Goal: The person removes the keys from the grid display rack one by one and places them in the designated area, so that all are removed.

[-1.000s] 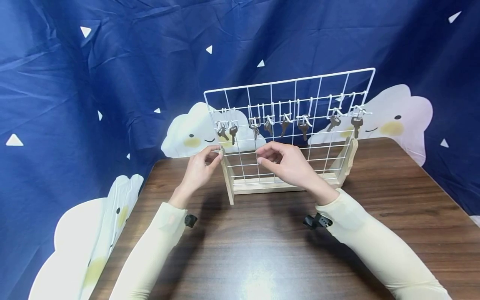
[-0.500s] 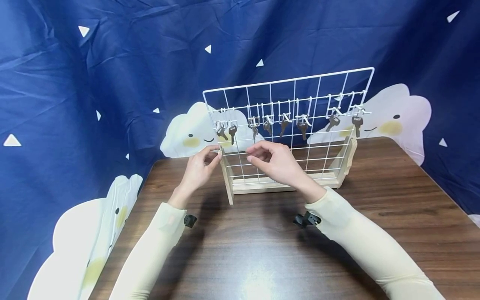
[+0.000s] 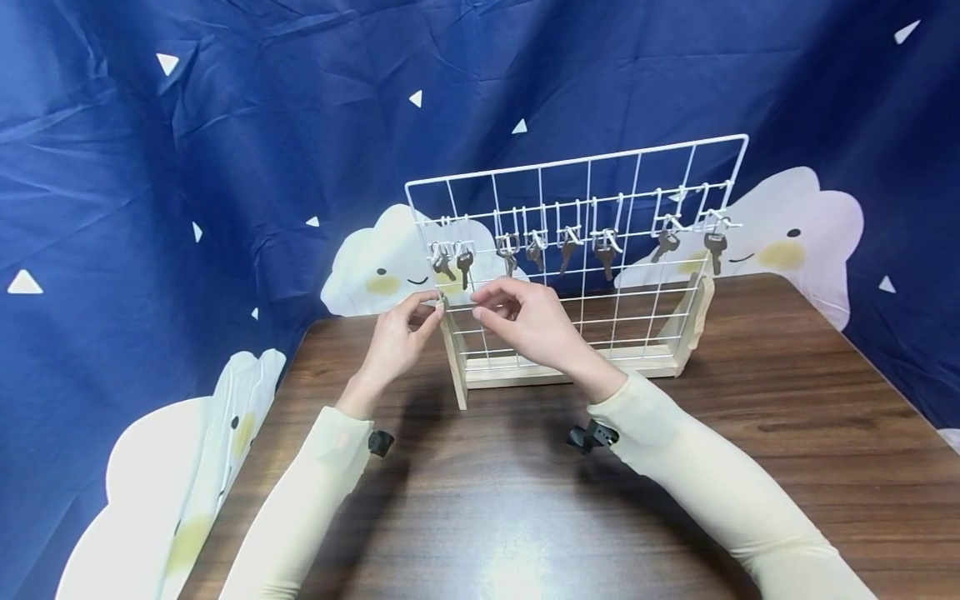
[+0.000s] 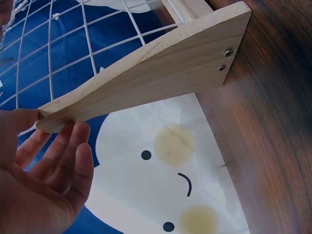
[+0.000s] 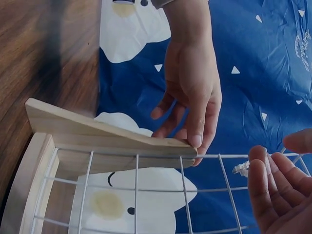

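A white wire grid rack (image 3: 577, 162) on a wooden stand (image 3: 517, 379) stands on the table. My left hand (image 3: 397, 333) pinches the top end of the stand's left side panel (image 4: 146, 73), thumb on one side and fingers on the other. My right hand (image 3: 528, 321) is in front of the grid's left part, fingers bent and thumb apart, with nothing visible between them. Several keys hang from white hooks on the grid, among them a dark key (image 3: 465, 265) up and left of my right fingertips. In the right wrist view, a small silvery thing (image 5: 241, 168) shows beside those fingers.
Under the rack lies a brown wood-grain table (image 3: 480, 500). A blue curtain (image 3: 300, 108) with white triangles and cloud figures hangs behind and at the left. More keys, such as the rightmost key (image 3: 715, 246), hang along the grid.
My right hand has moved left across the front of the grid, towards the left hand. The left hand has stayed on the side panel, and the keys hang as before.
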Action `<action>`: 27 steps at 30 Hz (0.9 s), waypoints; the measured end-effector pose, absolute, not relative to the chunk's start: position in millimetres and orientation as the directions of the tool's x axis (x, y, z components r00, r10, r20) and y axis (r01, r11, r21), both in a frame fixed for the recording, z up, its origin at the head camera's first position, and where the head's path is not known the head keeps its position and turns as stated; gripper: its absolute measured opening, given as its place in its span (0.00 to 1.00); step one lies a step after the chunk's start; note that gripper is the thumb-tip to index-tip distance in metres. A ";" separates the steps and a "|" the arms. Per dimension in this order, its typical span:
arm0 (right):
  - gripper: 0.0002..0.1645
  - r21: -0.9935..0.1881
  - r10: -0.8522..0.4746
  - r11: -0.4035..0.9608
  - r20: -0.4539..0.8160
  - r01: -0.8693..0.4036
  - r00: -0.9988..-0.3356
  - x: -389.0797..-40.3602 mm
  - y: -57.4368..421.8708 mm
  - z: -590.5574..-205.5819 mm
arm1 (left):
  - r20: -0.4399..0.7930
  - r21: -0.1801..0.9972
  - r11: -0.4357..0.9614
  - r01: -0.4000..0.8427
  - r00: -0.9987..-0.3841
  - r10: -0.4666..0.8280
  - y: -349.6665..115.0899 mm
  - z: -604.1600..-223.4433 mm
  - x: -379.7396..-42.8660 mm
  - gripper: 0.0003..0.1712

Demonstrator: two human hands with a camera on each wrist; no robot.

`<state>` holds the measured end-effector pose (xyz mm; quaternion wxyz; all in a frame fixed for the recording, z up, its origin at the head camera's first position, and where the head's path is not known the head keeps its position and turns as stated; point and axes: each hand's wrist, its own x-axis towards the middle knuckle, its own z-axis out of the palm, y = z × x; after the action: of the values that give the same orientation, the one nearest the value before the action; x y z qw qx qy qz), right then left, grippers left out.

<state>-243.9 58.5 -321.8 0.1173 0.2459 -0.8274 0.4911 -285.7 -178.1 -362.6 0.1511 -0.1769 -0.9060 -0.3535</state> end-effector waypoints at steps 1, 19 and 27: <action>0.12 -0.758 -0.292 0.392 0.434 -0.521 -0.852 -243.9 57.0 -321.1 | 0.401 0.586 0.687 0.430 -0.890 0.215 -178.0 -362.7 -286.0 0.20; 0.13 -0.761 -0.272 0.365 0.464 -0.536 -0.843 -249.6 35.4 -313.3 | 0.423 0.570 0.687 0.450 -0.878 0.225 -177.7 -362.9 -286.0 0.19; 0.13 -0.761 -0.243 0.346 0.493 -0.549 -0.836 -253.9 28.0 -311.0 | 0.423 0.574 0.683 0.452 -0.878 0.226 -177.9 -363.4 -285.3 0.19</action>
<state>-253.9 28.0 -311.0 0.1482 0.2454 -0.8067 0.5167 -285.3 -177.9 -363.4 0.1610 -0.1876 -0.9031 -0.3512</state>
